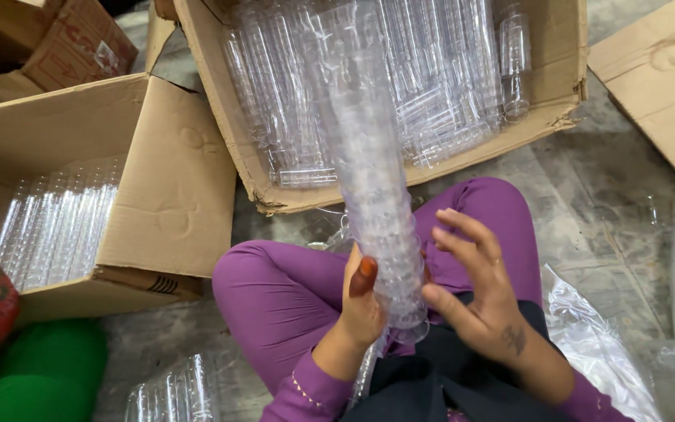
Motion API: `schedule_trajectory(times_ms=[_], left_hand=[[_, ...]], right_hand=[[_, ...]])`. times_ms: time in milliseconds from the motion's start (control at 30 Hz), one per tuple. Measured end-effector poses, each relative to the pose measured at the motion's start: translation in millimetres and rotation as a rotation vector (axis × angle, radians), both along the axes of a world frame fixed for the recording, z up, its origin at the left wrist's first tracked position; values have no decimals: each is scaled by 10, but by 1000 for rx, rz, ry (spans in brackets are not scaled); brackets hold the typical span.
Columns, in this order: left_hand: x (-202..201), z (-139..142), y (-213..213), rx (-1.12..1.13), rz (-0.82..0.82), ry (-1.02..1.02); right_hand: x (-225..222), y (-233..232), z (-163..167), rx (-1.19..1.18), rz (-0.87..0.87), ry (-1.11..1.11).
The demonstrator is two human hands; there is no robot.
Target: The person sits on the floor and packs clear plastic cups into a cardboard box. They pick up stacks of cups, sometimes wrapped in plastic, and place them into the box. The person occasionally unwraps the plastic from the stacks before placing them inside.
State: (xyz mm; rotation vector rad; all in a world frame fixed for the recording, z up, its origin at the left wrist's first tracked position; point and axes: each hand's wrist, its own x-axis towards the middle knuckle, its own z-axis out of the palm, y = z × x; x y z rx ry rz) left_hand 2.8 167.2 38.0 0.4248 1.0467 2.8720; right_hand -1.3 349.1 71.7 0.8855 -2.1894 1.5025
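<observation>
holding a tall stack of clear nested plastic cups [376, 211] upright, left hand [362, 301] grip closed around its base, right hand [474, 293] open, fingers touching it, before a brown cardboard box [220, 117]

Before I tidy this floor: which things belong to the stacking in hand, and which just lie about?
In hand:
- stack of clear cups, left hand gripping it, right hand open beside it
- middle box of cup stacks

Lying about:
- left box
- flat cardboard
- plastic wrap
</observation>
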Motion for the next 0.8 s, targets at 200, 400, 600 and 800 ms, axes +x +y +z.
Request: schedule_trajectory(times_ms=[200,400,600,800], left_hand=[[76,48,-63,30,-183,25],[111,88,39,-59,-222,-20],[118,123,59,-162,-151,85],[134,181,126,-312,-71,193]], right_hand=[[48,-50,179,32,-2,266],[57,-3,250,90,-164,499],[106,23,205,-5,-133,428],[129,-54,77,-382,-98,252]])
